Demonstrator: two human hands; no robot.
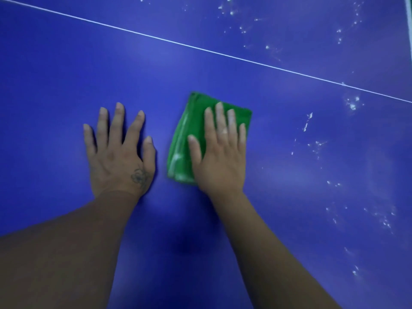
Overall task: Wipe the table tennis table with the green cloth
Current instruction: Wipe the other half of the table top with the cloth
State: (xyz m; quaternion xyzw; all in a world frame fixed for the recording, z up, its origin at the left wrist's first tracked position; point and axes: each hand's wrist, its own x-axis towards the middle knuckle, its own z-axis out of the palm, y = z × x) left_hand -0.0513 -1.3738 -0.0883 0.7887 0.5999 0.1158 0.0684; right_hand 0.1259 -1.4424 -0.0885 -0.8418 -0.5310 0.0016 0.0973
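Note:
The blue table tennis table (66,74) fills the whole view. A folded green cloth (189,130) lies flat on it near the middle, with pale smears along its left side. My right hand (219,152) presses down on the cloth with straight, spread fingers and covers its right half. My left hand (119,152) rests flat on the bare table just left of the cloth, fingers spread, not touching it.
A thin white line (200,49) crosses the table diagonally from upper left to right. White specks and smears (352,103) dot the surface to the right and upper right. A white edge stripe (409,23) shows at the far upper right corner.

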